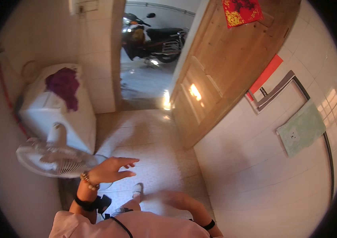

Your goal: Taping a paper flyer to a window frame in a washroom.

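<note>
My left hand (110, 170) is raised in front of me beside a white pedestal fan (61, 163), fingers apart and nothing in it; a beaded bracelet and a black strap with a small device are on that arm. Low by my body, my right hand (159, 197) is blurred, so its fingers cannot be made out; that arm wears a black band. Between the hands, one foot in a light shoe (137, 190) rests on the tiled floor. Behind the fan stands a white box-shaped appliance (82, 125) with a purple cloth (65, 86) draped over its top.
A wooden door (216, 68) stands ajar at the right of a doorway, with a motorcycle (156, 41) beyond it. On the tiled right wall, a green towel (302, 131) hangs from a dark rail. A red hose (7, 95) runs down the left wall.
</note>
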A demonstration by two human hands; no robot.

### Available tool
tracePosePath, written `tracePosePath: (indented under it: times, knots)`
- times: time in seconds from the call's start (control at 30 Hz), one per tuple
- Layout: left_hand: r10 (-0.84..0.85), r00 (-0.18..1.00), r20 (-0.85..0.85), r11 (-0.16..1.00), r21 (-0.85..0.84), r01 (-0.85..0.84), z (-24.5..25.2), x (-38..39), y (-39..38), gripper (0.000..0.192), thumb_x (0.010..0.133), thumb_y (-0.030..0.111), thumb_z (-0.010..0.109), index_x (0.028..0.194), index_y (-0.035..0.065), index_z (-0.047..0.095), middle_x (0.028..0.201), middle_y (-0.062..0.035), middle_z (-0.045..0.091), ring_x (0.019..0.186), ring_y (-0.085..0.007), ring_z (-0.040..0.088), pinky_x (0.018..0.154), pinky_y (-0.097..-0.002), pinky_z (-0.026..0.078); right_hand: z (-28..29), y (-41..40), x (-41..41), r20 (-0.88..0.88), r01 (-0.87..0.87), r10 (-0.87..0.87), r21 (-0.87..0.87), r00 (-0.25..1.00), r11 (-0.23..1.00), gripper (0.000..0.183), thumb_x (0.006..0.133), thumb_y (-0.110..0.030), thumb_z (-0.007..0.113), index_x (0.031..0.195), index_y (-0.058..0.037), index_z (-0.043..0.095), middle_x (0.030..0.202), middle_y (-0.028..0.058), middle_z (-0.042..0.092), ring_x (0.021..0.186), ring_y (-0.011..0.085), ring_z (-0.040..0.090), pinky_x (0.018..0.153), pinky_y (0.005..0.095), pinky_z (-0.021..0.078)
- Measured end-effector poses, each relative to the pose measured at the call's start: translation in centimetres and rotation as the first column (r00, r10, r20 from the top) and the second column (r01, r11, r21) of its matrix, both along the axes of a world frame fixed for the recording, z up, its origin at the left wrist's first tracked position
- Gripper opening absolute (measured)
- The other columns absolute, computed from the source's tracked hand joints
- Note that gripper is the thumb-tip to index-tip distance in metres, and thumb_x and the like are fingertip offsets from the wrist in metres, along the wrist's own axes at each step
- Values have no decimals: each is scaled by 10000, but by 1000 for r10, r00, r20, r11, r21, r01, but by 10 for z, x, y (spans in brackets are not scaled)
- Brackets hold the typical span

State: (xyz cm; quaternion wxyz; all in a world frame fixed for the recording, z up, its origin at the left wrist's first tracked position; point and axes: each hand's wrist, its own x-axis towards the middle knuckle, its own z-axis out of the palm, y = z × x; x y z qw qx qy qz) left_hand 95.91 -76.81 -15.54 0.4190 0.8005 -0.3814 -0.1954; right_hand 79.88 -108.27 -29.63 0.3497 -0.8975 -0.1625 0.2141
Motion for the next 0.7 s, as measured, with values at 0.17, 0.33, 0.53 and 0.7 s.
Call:
tracePosePath:
  times: [0.17, 0.33, 0.53, 0.7]
  knots:
    - [-198, 980, 33, 973, -115, 200, -34, 170, -124, 500, 876, 295, 689, 1266, 8, 566, 1090, -194, 667, 960, -288, 663, 832, -376, 523, 50, -95, 67, -66, 381, -436, -384, 897, 841, 547, 891, -386, 618, 1355, -116, 513, 1256, 177, 602, 1160, 339, 572, 976, 415, 448]
    - [-375, 926, 50, 926, -23, 376, 7, 312, -231, 511, 908, 300, 654, 1335, 55, 515, 1144, -192, 652, 1039, -309, 649, 875, -377, 518, 42, -176, 110, -123, 638, -765, -478, 632, 604, 619, 862, -460, 636, 1378, -148, 495, 1187, 169, 646, 1096, 344, 614, 947, 413, 471]
    - [-328, 937, 117, 941, 129, 313, -8, 485, -292, 516, 900, 321, 665, 1340, 93, 523, 1148, -183, 655, 1072, -297, 641, 852, -381, 535, -19, -265, 269, -507, 426, -668, -519, 545, 741, 706, 863, -517, 603, 1425, -129, 423, 1315, 168, 569, 1204, 332, 550, 1021, 433, 423]
    - [30, 999, -21, 991, 132, -27, -3, 620, -257, 560, 892, 358, 675, 1321, 29, 527, 1088, -186, 669, 890, -283, 679, 769, -354, 527, -12, -315, 526, -3, 369, -432, -516, 902, 773, 617, 875, -412, 614, 1396, -122, 456, 1293, 181, 575, 1172, 358, 556, 990, 452, 437]
